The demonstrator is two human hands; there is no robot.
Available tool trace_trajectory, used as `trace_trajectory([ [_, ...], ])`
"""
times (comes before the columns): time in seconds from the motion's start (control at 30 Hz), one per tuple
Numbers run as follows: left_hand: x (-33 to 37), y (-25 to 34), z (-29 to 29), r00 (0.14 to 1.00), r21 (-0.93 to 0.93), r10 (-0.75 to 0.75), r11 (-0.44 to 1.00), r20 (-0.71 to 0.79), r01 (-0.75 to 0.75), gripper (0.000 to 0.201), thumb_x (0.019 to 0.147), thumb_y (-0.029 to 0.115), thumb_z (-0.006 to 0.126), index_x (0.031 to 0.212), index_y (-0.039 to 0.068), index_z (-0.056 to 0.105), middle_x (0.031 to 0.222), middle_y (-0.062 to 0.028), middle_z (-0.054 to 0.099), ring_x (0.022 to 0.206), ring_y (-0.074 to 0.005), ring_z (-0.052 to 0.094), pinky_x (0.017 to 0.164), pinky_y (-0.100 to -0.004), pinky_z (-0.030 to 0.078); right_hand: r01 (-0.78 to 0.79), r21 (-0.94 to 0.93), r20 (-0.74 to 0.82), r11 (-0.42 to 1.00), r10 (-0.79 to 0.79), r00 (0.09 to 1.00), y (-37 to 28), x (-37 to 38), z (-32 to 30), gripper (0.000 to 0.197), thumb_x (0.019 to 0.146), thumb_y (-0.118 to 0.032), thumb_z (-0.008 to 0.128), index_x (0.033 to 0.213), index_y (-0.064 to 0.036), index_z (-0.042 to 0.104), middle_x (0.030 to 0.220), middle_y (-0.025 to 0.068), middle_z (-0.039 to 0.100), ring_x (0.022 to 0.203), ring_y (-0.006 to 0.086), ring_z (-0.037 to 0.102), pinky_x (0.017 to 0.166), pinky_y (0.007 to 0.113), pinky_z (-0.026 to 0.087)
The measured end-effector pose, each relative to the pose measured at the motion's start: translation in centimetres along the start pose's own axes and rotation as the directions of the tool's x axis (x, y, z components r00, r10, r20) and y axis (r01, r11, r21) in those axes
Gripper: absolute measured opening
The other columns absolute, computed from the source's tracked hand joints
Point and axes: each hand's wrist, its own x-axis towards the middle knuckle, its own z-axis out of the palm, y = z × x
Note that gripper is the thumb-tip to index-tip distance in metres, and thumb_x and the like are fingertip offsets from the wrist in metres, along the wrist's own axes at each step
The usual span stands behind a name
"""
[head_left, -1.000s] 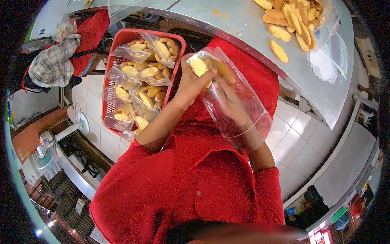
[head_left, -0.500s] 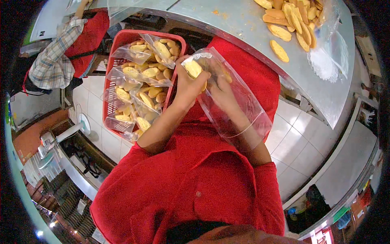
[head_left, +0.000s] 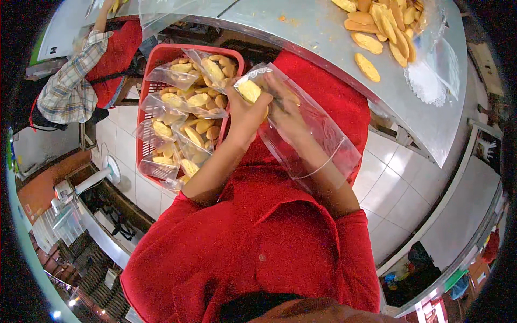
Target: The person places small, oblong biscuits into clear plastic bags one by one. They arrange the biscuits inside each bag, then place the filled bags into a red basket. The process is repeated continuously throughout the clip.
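Note:
My left hand (head_left: 246, 116) is closed around the bottom end of a clear plastic bag (head_left: 315, 132) with a white lace-like print. Inside that end, a pale yellow slice of dry bread (head_left: 249, 91) shows above my left fingers. My right hand (head_left: 285, 110) reaches deep into the same bag, its forearm passing through the bag's mouth. Its fingers look stretched out and apart, slightly blurred, beside more bread partly hidden behind them. Left of my hands, a red plastic basket (head_left: 240, 54) holds several filled bags (head_left: 194, 99) of the same slices.
Ahead is a metal table (head_left: 312, 32), with a pile of loose bread slices (head_left: 390, 24) and more lace-printed bags (head_left: 431, 81) at its right. Another person in a plaid sleeve (head_left: 70, 89) works at the far left. A white fan (head_left: 110, 169) stands near the left floor.
Both hands and the bag have shifted slightly left. Inside the bag, my right fingers have moved left and up, closer to its bottom end.

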Motion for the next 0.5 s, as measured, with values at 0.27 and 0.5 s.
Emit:
trace_trajectory([
  [0.27,2.8,0.7,-1.6,0.997,-0.024,-0.039,0.999,-0.061,0.037,0.066,0.086,0.012,0.065,0.138,0.001,0.025,0.120,-0.0142,0.055,0.106,-0.0246,0.059,0.084,-0.0365,0.054,-0.083,-0.234,0.294,0.969,0.152,0.944,-8.1,-2.6,-1.1,0.046,0.098,-0.010,0.048,0.142,-0.0053,0.037,0.145,0.0129,0.040,0.134,0.0225,0.038,0.111,0.032,0.030],
  [0.5,6.0,-0.4,-6.8,0.972,-0.261,-0.231,0.942,-0.044,0.212,0.061,0.086,0.017,0.066,0.133,0.005,0.029,0.118,-0.0132,0.053,0.100,-0.0237,0.060,0.074,-0.0395,0.056,-0.107,-0.394,0.150,0.913,0.179,0.972,-18.6,-3.4,-15.4,0.016,0.093,-0.002,0.048,0.102,0.0010,0.060,0.109,0.0131,0.064,0.094,0.0190,0.063,0.082,0.032,0.051],
])
